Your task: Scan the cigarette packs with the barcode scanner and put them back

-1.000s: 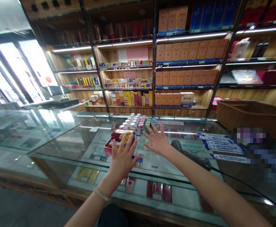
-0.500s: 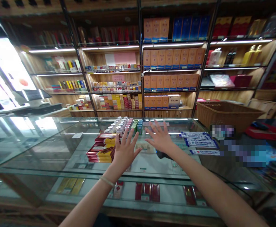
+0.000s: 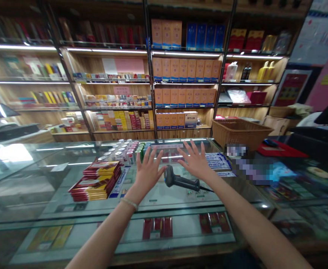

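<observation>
Both hands are held out over the glass bench [image 3: 180, 194] at frame centre, fingers spread, nothing gripped. The left hand [image 3: 148, 172] and right hand [image 3: 196, 162] are apart. A black barcode scanner [image 3: 180, 181] lies on the bench between and just below them. Stacked red-and-yellow cartons [image 3: 96, 180] are seen at centre left, small bottles [image 3: 121, 149] behind, a wicker basket [image 3: 238, 132] at centre right.

hands [image 3: 148, 172]: 2 | scanner [image 3: 180, 181]: 1 | basket [image 3: 238, 134]: 1 | carton stacks [image 3: 96, 181]: 2
</observation>
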`<action>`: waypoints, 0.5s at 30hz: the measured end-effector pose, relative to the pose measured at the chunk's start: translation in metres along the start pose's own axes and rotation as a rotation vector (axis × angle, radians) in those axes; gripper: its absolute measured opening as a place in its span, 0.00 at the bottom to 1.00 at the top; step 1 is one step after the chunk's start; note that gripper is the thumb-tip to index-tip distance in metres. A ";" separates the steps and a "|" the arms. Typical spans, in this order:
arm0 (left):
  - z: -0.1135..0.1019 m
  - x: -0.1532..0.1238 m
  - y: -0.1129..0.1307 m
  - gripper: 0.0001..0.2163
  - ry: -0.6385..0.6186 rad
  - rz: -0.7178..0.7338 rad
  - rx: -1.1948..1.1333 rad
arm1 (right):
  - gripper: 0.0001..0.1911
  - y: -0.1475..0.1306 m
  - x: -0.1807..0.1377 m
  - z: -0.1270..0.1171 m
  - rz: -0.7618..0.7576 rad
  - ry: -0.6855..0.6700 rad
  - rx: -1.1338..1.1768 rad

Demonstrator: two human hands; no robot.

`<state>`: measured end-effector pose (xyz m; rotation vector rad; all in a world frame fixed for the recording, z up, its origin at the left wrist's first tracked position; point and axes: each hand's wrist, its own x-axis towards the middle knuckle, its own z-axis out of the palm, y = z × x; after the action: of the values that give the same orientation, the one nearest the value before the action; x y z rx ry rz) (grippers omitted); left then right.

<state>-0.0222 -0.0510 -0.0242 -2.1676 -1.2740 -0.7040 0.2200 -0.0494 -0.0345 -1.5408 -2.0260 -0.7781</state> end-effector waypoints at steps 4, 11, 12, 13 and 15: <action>0.002 0.012 0.017 0.27 0.000 -0.001 -0.025 | 0.28 0.020 -0.011 -0.001 0.037 -0.001 -0.013; 0.008 0.024 0.045 0.26 -0.020 0.007 -0.051 | 0.26 0.049 -0.031 -0.001 0.079 0.011 -0.046; 0.008 0.025 0.048 0.26 -0.019 0.008 -0.054 | 0.26 0.053 -0.033 -0.001 0.077 0.013 -0.049; 0.008 0.027 0.051 0.26 -0.017 0.011 -0.058 | 0.27 0.057 -0.036 0.000 0.075 0.014 -0.053; 0.007 0.030 0.056 0.26 -0.012 0.025 -0.070 | 0.27 0.066 -0.040 -0.001 0.073 0.013 -0.065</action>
<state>0.0420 -0.0508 -0.0193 -2.2431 -1.2433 -0.7365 0.2935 -0.0641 -0.0503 -1.6314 -1.9416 -0.8305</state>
